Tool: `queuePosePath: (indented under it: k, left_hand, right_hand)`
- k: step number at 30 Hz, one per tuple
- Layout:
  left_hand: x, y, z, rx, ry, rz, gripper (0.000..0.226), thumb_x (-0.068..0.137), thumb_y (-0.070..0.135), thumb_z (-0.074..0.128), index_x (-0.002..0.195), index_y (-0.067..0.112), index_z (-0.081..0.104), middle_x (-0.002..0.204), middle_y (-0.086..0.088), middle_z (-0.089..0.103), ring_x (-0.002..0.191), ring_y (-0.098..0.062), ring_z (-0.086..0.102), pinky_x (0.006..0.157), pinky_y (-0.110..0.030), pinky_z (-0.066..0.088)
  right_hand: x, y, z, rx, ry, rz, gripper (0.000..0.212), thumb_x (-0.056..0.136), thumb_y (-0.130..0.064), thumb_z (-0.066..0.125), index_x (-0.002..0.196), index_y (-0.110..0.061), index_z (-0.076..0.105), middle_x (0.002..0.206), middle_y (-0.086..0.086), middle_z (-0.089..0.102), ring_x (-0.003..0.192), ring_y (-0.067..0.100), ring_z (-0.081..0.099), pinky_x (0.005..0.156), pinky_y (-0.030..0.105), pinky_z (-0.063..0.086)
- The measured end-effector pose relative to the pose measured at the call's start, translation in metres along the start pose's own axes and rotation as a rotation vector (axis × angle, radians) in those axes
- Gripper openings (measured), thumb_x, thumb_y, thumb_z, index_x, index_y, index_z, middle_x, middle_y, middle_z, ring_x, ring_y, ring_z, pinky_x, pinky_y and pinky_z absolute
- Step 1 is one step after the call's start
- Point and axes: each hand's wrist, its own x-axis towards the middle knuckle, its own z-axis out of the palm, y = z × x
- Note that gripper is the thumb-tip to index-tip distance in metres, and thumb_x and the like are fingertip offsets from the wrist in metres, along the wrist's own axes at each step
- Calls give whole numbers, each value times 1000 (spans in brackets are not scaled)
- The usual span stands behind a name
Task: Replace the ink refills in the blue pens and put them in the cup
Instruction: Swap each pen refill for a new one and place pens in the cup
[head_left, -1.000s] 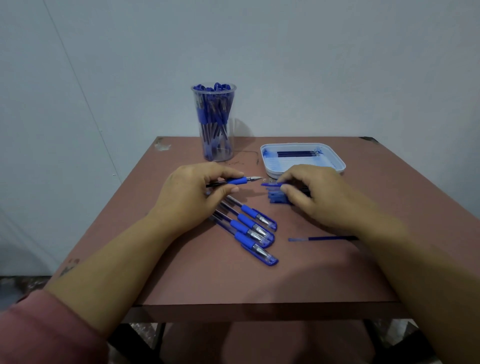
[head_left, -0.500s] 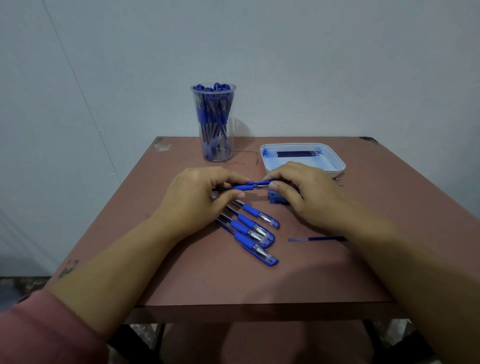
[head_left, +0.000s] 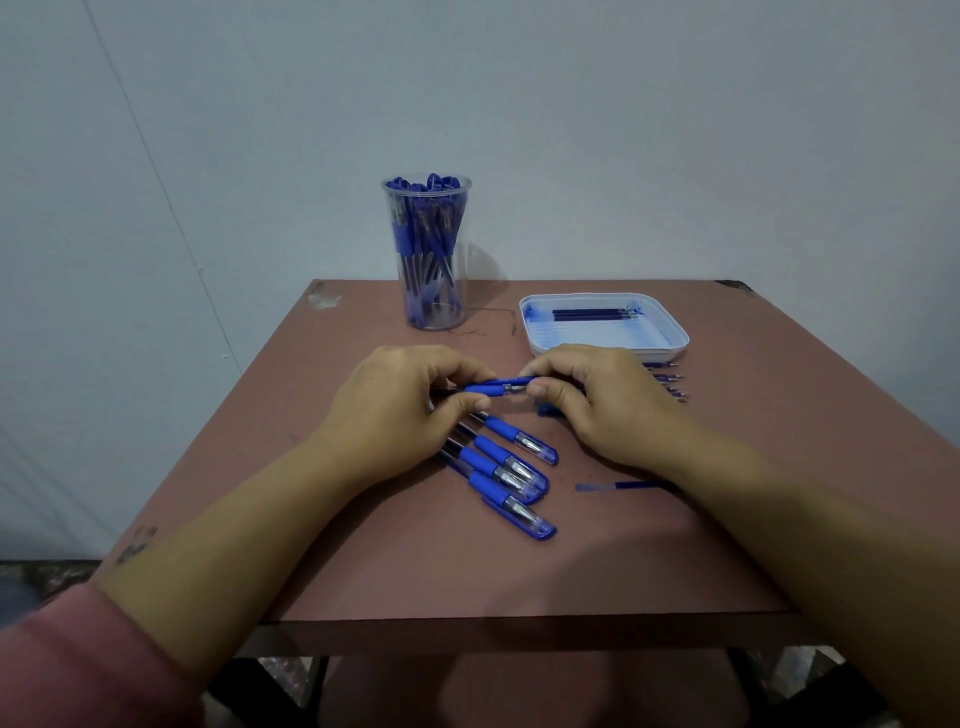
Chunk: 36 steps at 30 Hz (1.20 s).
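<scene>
I hold one blue pen (head_left: 496, 387) level above the table between both hands. My left hand (head_left: 400, 410) pinches its barrel and grip; my right hand (head_left: 597, 402) pinches the cap over its tip end. Several capped blue pens (head_left: 506, 467) lie on the table just below my left hand. A clear cup (head_left: 427, 254) packed with blue pens stands at the back. A white tray (head_left: 675, 332) at the back right holds a few dark refills (head_left: 592, 314). A loose refill (head_left: 618, 486) lies by my right wrist.
More refill tips (head_left: 670, 382) poke out on the table to the right of my right hand, in front of the tray. The brown table (head_left: 467, 571) ends close to my body; a pale wall stands behind it.
My right hand came left from the small blue parts on the table and brought a cap onto the tip of the pen in my left hand. The hands now meet at the pen.
</scene>
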Motion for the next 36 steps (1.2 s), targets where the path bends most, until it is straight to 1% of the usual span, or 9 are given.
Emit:
queuePosePath:
  k: [3, 7, 12, 16, 21, 25, 28, 32, 36]
  left_hand:
    - [0, 0, -1, -48, -3, -23, 17, 83, 24, 78, 99, 31, 76, 84, 15, 73, 77, -3, 66, 71, -29, 54]
    - [2, 3, -1, -126, -8, -21, 22, 82, 25, 79, 102, 34, 75, 86, 20, 72, 81, 1, 66, 72, -15, 49]
    - [-1, -1, -4, -21, 15, -29, 46, 80, 53, 67, 121, 34, 66, 112, 20, 69, 98, 3, 63, 87, -28, 53]
    - [-8, -4, -11, 65, -151, -86, 77, 78, 74, 46, 140, 29, 50, 136, 14, 56, 121, -3, 52, 101, -25, 42]
    - [-20, 2, -13, 110, -313, -80, 92, 75, 84, 34, 148, 28, 37, 143, 20, 42, 130, 0, 41, 106, -20, 34]
    - [-28, 0, -13, 125, -394, -51, 99, 70, 92, 33, 151, 35, 32, 155, 19, 31, 145, 4, 16, 115, -21, 17]
    - [-28, 0, -12, 140, -349, -75, 100, 66, 94, 37, 148, 35, 38, 151, 22, 35, 143, 4, 21, 116, -24, 22]
    - [-27, 0, -9, 121, -267, -86, 92, 69, 91, 43, 140, 32, 49, 133, 21, 47, 122, 1, 46, 107, -28, 39]
    - [-27, 0, -6, 129, -255, -81, 89, 72, 91, 38, 138, 32, 51, 127, 21, 48, 119, 1, 45, 105, -26, 39]
  right_hand:
    - [-1, 0, 1, 46, 15, 11, 12, 95, -22, 59, 92, -33, 64, 81, -4, 68, 76, 10, 62, 70, 25, 50]
    - [-2, -2, 2, 188, 37, 8, 15, 92, -25, 64, 100, -36, 65, 83, 2, 70, 73, 18, 66, 70, 30, 57]
    - [1, 2, -3, 181, 160, 34, 17, 92, -21, 64, 91, -38, 64, 82, 2, 68, 72, 16, 61, 71, 30, 52]
    - [1, 3, -16, 277, 271, 107, 17, 95, -17, 58, 88, -32, 63, 75, -5, 57, 65, 8, 49, 63, 18, 44]
    - [14, 7, -32, 251, 358, 187, 23, 93, -14, 54, 78, -29, 61, 68, -3, 52, 64, 12, 44, 63, 30, 37]
    - [29, 3, -41, 283, 403, 193, 23, 94, -12, 50, 77, -25, 59, 73, -1, 57, 70, 18, 46, 68, 33, 41]
    - [47, -3, -44, 320, 437, 159, 18, 95, -16, 53, 85, -26, 63, 73, -1, 55, 68, 19, 46, 66, 32, 43]
    - [73, -9, -45, 385, 491, 100, 16, 97, -18, 55, 90, -30, 63, 85, 6, 59, 72, 20, 49, 71, 35, 48]
    - [101, -6, -42, 451, 615, 65, 10, 96, -18, 56, 95, -26, 61, 86, 1, 61, 72, 13, 52, 74, 29, 49]
